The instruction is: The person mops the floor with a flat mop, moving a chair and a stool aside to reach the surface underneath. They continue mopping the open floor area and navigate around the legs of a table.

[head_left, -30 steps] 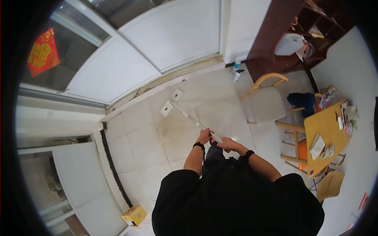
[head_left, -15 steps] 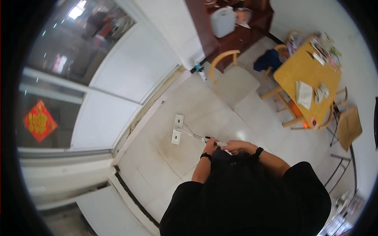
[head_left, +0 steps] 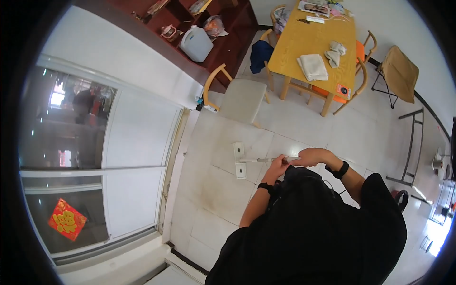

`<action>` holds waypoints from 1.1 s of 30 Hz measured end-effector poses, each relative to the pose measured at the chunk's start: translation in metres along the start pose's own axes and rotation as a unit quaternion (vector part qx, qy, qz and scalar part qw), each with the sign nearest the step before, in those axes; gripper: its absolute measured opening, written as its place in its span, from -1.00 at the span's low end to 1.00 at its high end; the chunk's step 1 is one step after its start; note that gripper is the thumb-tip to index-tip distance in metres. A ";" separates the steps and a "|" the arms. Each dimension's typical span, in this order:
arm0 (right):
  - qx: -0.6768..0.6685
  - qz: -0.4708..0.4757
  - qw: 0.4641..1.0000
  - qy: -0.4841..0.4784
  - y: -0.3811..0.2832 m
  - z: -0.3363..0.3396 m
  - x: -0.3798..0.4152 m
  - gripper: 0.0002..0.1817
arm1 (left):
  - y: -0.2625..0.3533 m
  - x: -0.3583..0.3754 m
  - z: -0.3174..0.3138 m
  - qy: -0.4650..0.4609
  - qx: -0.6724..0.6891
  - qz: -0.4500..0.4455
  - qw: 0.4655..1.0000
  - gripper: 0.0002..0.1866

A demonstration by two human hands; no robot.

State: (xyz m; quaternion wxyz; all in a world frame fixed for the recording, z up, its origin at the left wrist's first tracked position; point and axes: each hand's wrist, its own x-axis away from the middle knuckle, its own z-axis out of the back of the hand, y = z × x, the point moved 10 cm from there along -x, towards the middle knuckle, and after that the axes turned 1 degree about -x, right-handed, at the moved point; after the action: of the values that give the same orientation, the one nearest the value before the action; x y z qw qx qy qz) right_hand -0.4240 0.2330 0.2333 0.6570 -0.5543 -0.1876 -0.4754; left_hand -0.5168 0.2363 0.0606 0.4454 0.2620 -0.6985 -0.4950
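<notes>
A white flat mop [head_left: 241, 160] rests its two-part head on the tiled floor, and its pale handle slants back toward my body. Lower on the handle, my left hand [head_left: 275, 167] is wrapped round it. My right hand [head_left: 311, 156] closes on the upper part of the same handle, near its end. The fingers of both hands are partly hidden by the grip. Brownish stains show on the tiles around the mop head.
A chair with a grey seat [head_left: 243, 100] stands beyond the mop. Behind it are a wooden table [head_left: 299, 47] with cloths on it and a dark red shelf [head_left: 173, 47]. White sliding doors [head_left: 135, 142] line the left side. A folding chair [head_left: 396, 73] stands at right.
The view has turned to the right, so the table and doors sit differently in it. The mop head has shifted along the floor, nearer the grey chair. Both hands keep their hold.
</notes>
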 end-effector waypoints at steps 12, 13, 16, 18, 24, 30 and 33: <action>0.060 0.095 0.981 0.157 -0.043 -0.104 0.103 -0.36 | -0.047 0.105 -0.061 0.099 0.470 0.144 0.865 -0.87; 0.067 0.118 0.979 0.150 -0.053 -0.124 0.098 -0.40 | -0.057 0.124 -0.055 0.129 0.489 0.139 0.851 -0.88; 0.110 0.156 0.974 0.125 -0.067 -0.184 0.078 -0.50 | -0.087 0.167 -0.049 0.171 0.510 0.120 0.835 -0.91; 0.138 0.170 0.970 0.104 -0.058 -0.204 0.070 -0.57 | -0.090 0.172 -0.050 0.168 0.382 0.105 0.903 -0.88; 0.244 0.313 0.918 -0.019 -0.047 -0.248 0.081 -0.81 | -0.100 0.175 -0.080 0.175 0.395 0.207 0.878 -0.90; 0.229 0.299 0.926 0.032 -0.035 -0.263 0.090 -0.83 | -0.049 0.203 -0.096 0.150 0.238 0.026 0.959 -0.85; 0.152 0.221 0.962 0.050 0.000 -0.225 0.114 -0.84 | -0.004 0.181 -0.129 0.087 -0.184 -0.096 0.974 -0.63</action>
State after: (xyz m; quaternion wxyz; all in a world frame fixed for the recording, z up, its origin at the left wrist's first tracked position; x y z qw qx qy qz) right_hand -0.4322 -0.0184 0.2507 0.8307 -0.4514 -0.0973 -0.3109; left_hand -0.4877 0.0292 0.1374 0.4956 0.2829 -0.5258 -0.6308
